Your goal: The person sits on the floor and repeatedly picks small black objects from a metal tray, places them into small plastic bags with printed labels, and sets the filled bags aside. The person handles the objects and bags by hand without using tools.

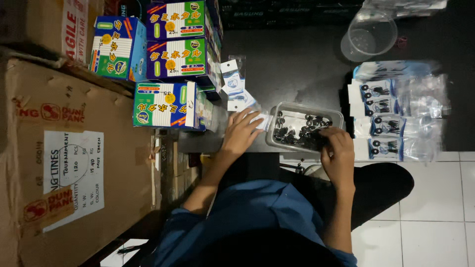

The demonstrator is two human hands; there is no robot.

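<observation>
A clear plastic tray (303, 107) holds several small black parts (296, 134) on a dark surface. My right hand (339, 151) reaches into the tray's right side, fingertips bunched down among the black parts. My left hand (241, 132) rests just left of the tray and pinches a small white-and-clear packet (262, 121) against the tray's left wall. What exactly the right fingertips grip is hidden by the fingers.
Filled clear packets with white header cards (380, 106) lie in a row right of the tray. A clear plastic cup (368, 34) stands behind them. Colourful boxes (168, 105) are stacked at the left, beside a large cardboard carton (59, 163). Loose packets (233, 83) lie near the boxes.
</observation>
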